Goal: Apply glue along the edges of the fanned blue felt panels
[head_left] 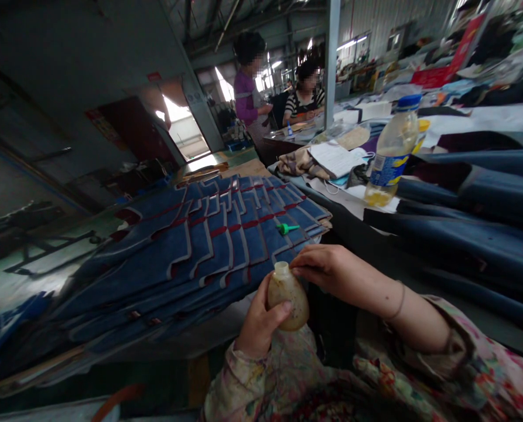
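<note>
My left hand (261, 319) is wrapped round a small squeeze bottle (293, 305), yellowish and stained, with its neck uncovered and pointing up. Close beside the neck is my right hand (322, 266), fingers pinched together; what they hold, if anything, is hidden, and I cannot tell whether they touch the bottle. A green nozzle cap (287, 228) lies on its side beyond my hands, on layered blue fabric pieces (217, 252) with grey edging and dark red patches.
To the right stands a clear plastic drink bottle (393, 152) with a blue cap. Folded dark blue fabric (476, 234) lies beside it. A white sheet (338, 158) rests on patterned cloth. Farther back are two people (248, 99) and a grey post (331, 64).
</note>
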Demonstrator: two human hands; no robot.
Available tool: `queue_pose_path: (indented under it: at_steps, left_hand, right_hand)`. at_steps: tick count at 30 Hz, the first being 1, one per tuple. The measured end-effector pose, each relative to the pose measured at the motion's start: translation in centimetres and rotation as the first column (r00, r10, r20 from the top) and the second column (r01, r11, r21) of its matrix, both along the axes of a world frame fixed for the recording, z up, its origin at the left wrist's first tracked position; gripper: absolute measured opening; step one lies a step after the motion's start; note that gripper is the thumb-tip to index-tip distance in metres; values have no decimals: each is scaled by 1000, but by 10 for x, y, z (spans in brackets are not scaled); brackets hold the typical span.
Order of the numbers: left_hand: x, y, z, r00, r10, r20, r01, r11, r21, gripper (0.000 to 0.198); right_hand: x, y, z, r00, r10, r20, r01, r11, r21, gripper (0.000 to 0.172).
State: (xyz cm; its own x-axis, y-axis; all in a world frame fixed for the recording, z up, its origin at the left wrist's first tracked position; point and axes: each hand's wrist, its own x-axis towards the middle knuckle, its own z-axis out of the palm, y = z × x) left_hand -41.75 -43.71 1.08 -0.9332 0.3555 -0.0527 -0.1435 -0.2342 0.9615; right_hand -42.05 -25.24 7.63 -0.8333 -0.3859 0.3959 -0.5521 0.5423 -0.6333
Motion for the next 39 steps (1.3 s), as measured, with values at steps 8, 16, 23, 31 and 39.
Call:
queue_pose_path:
  at_steps: [8, 16, 23, 31, 39]
  left_hand:
    - [2, -3, 13, 993, 39, -114, -62, 977, -203, 63]
    - [2, -12, 10, 990, 3, -145, -44, 957, -285, 63]
    - [4, -6, 1, 999, -36, -27, 37, 998, 41, 62]
    - [-1, -1, -2, 989, -139, 45, 125, 967, 221, 56]
    - [-3, 1, -15, 978, -74, 193, 1, 935, 354, 52]
  right_hand:
    - [3, -4, 6, 996, 4, -92, 14, 982, 190, 16]
    - [4, -7, -5, 978, 68, -198, -41, 990, 135, 9]
    - [4, -12, -14, 986, 13, -168, -43, 983, -178, 9]
    - [1, -14, -25, 1000, -15, 3, 15, 893, -450, 8]
    - [-1, -15, -28, 994, 19, 106, 42, 837, -545, 8]
